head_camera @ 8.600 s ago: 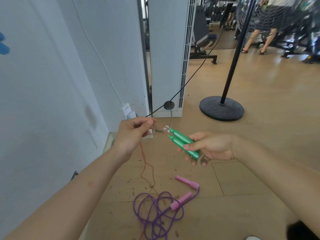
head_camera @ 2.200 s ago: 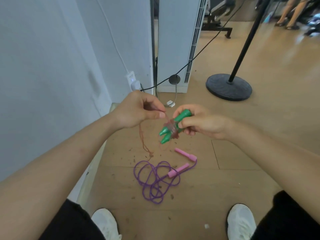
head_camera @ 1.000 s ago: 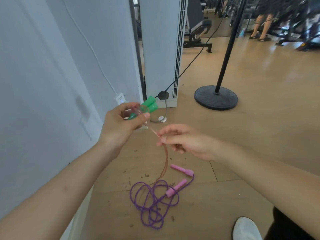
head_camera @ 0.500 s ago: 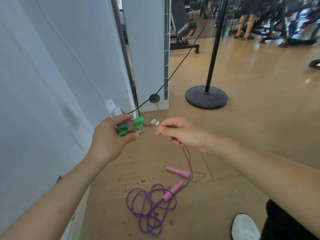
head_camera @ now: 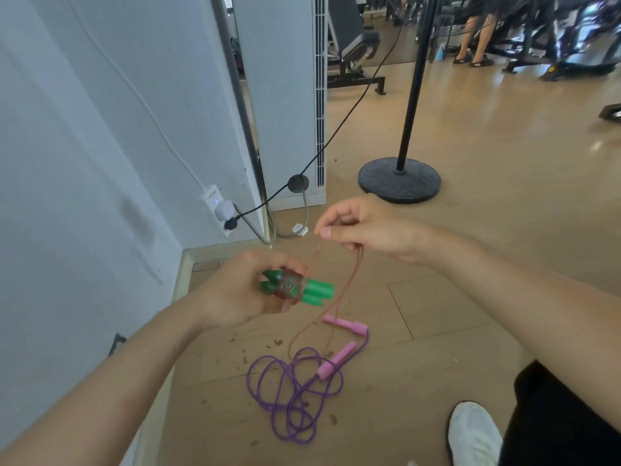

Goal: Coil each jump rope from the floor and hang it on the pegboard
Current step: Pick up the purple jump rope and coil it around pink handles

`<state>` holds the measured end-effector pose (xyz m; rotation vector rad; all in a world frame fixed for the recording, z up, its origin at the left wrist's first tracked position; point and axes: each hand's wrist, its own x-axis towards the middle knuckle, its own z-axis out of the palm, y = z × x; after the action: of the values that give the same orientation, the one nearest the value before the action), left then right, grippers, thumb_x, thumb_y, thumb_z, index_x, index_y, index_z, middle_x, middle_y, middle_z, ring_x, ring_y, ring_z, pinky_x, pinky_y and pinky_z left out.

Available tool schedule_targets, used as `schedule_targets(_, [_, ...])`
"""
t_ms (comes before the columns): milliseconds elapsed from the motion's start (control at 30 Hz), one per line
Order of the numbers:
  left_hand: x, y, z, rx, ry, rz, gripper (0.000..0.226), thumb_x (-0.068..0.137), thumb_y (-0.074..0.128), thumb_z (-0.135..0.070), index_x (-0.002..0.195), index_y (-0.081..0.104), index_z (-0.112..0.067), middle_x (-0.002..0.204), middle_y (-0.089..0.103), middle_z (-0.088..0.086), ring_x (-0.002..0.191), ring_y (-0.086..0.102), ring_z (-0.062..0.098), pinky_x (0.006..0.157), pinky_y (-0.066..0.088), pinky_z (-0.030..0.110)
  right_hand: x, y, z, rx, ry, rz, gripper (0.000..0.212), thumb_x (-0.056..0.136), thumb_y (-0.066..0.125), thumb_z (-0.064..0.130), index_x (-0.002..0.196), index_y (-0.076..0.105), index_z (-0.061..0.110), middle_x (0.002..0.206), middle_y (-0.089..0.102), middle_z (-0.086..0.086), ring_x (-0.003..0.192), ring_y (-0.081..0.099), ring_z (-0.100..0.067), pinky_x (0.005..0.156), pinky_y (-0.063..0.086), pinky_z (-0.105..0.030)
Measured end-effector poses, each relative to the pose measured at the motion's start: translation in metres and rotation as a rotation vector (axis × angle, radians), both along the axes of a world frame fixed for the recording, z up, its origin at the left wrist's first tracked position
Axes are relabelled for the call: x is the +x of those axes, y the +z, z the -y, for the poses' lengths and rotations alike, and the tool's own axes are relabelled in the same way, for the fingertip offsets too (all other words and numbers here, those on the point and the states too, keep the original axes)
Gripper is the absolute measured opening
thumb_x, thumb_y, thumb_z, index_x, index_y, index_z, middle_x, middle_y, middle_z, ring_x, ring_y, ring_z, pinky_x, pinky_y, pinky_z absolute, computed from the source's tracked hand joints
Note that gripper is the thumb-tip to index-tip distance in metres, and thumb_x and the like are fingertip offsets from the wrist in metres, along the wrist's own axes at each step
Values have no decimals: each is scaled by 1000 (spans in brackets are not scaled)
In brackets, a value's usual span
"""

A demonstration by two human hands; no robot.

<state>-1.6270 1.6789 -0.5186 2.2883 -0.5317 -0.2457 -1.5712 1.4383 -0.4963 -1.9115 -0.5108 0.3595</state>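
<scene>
The green-handled jump rope (head_camera: 314, 292) is held off the floor (head_camera: 487, 250), low and centre-left in the view, with its two handles laid side by side in the left hand (head_camera: 232, 297), whose fingers are curled round them. The long axis of the paired handles lies roughly level and across the view: the tapered tips point left towards the wall and the blunt ends point right. A band of turns of the brown cord (head_camera: 341, 297) is already wound crosswise round the middle of the handles. From that band a short length of cord rises up and to the right to the right hand (head_camera: 366, 230), where it is pinched between thumb and fingertips. From the same hand the slack drops in a long line to the floor, where it ends beside the purple jump rope (head_camera: 292, 391). The right hand is thus placed above and to the right of the handles, close but apart from them, and it is judged to be the hand that would carry the next turn round, at right angles to the handles' axis. The purple jump rope lies uncoiled in loose loops, nearer the right hand. The pegboard is not in view.
</scene>
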Motion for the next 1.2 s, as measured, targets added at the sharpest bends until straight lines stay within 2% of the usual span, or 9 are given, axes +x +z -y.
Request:
schedule_targets(133, [-5, 9, 0, -108, -34, -134, 47, 76, 81, 1, 111, 70, -27, 101, 74, -1, 94, 72, 19, 90, 57, 37, 8, 0, 7, 34, -37, 20, 11, 92, 65, 3, 98, 68, 12, 79, 70, 6, 56, 55, -3, 56, 46, -16])
schedule_targets(267, [-8, 18, -1, -273, -5, -210, 50, 76, 75, 11, 116, 65, -18, 103, 74, 5, 97, 73, 28, 90, 55, 39, 12, -6, 6, 55, -110, 55, 8, 90, 68, 5, 93, 68, 13, 75, 69, 6, 53, 55, -4, 52, 45, -17])
schedule_targets(433, [-2, 19, -2, -527, 162, -300, 73, 60, 77, 1, 126, 53, -19, 103, 73, 5, 93, 72, 31, 68, 36, 38, 16, -14, 6, -50, -176, 116, 6, 89, 70, 12, 95, 70, 13, 80, 68, 3, 54, 56, -5, 51, 44, -20])
schedule_targets(567, [-1, 19, -5, -719, 202, -337, 67, 72, 71, 3, 131, 59, -26, 112, 66, 11, 103, 69, 28, 104, 41, 52, 13, -16, 4, -106, -156, 106, 4, 91, 69, 14, 95, 70, 14, 79, 69, 6, 56, 60, -6, 54, 47, -24])
schedule_targets(633, [0, 19, -5, -770, 236, -322, 60, 76, 72, 2, 131, 61, -19, 115, 64, 11, 102, 69, 24, 107, 48, 46, 11, -18, 3, -103, -143, 91, 5, 93, 66, 13, 97, 69, 14, 82, 71, 3, 58, 61, -7, 57, 50, -26])
schedule_targets(767, [2, 22, -3, -921, 337, -312, 54, 85, 65, 6, 136, 56, -12, 111, 67, 10, 99, 70, 20, 89, 57, 27, -1, -28, -12, -38, -97, 17, 10, 97, 59, 14, 94, 66, 21, 78, 70, -2, 59, 61, -13, 58, 52, -28])
schedule_targets(933, [3, 21, -1, -870, 454, -261, 43, 87, 69, 1, 127, 64, -16, 115, 68, 14, 96, 72, 19, 107, 47, 41, -20, -41, -34, 46, 19, -146, 15, 102, 50, 14, 94, 63, 15, 78, 67, -3, 60, 62, -15, 57, 51, -25])
schedule_targets(1100, [7, 15, -4, -809, 617, -183, 36, 83, 76, -4, 118, 66, -4, 125, 65, 19, 92, 74, 17, 80, 58, 24, -21, -37, -36, 91, -20, -284, 22, 103, 48, 16, 90, 66, 13, 68, 64, -2, 67, 63, -16, 76, 53, -34])
schedule_targets(1200, [10, 12, -7, -793, 706, -125, 37, 81, 80, -6, 116, 66, -3, 120, 68, 17, 100, 73, 22, 79, 59, 24, -22, -34, -35, 126, -47, -353, 15, 101, 52, 17, 97, 65, 10, 66, 60, -3, 60, 59, -17, 66, 53, -31])
